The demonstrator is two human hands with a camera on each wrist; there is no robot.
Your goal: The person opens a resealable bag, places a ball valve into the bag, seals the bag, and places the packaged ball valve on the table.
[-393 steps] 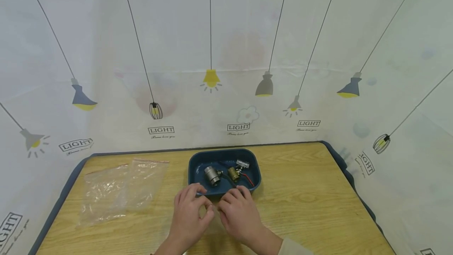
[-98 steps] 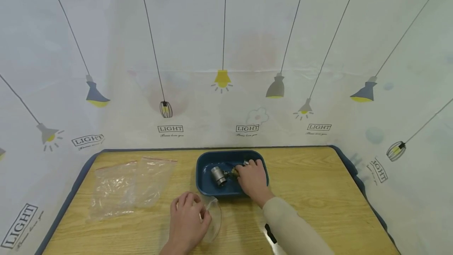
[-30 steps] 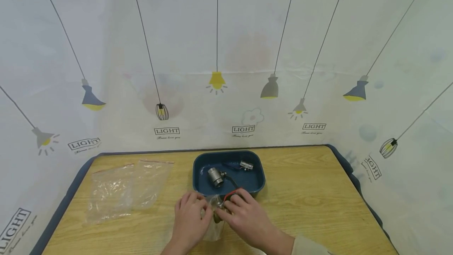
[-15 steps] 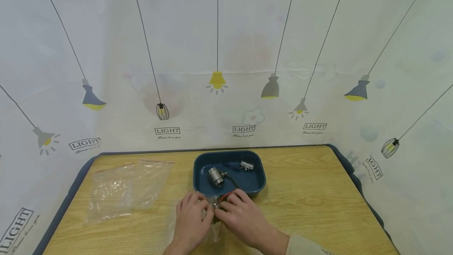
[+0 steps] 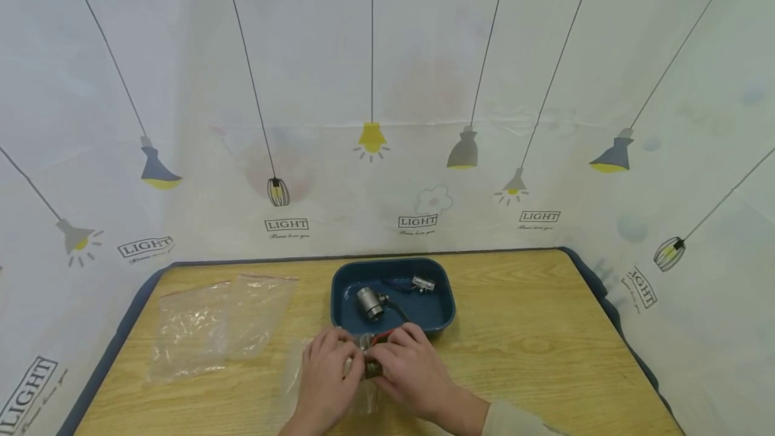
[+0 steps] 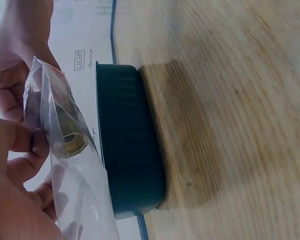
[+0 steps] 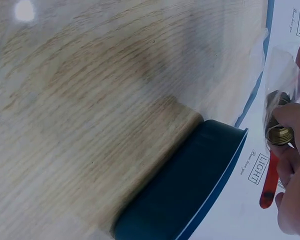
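- The left hand [image 5: 327,372] has its fingers bent and its thumb drawn in, pinching the edge of a clear plastic bag [image 6: 85,192].
- The right hand [image 5: 418,369] has its fingers curled round a brass valve [image 7: 280,134] with a red handle [image 7: 270,185]; only a narrow gap separates the two hands.
- The valve sits at the bag, between the hands, its threaded end showing beside and through the film; how far inside it lies I cannot tell.
- Both hands are just in front of the near rim of a blue tray [image 5: 424,311], and in the head view the right fingers overlap that rim, leaving little room there.
- Inside the tray, a steel valve [image 5: 368,303] lies left of the middle, its dark lever slanting toward the near wall. A small silver valve [image 5: 422,283] lies near the far right corner, with tray floor between the two.
- The tray stands near the far edge of the wooden table [image 5: 533,342], whose dark-blue border meets a lamp-printed sheet [image 5: 418,73].
- Two flat bags lie on the left, a wider one [image 5: 188,332] and a narrower one [image 5: 260,311], with a strip of wood before the tray.
- The broadest room for moving is right of the tray and right hand.
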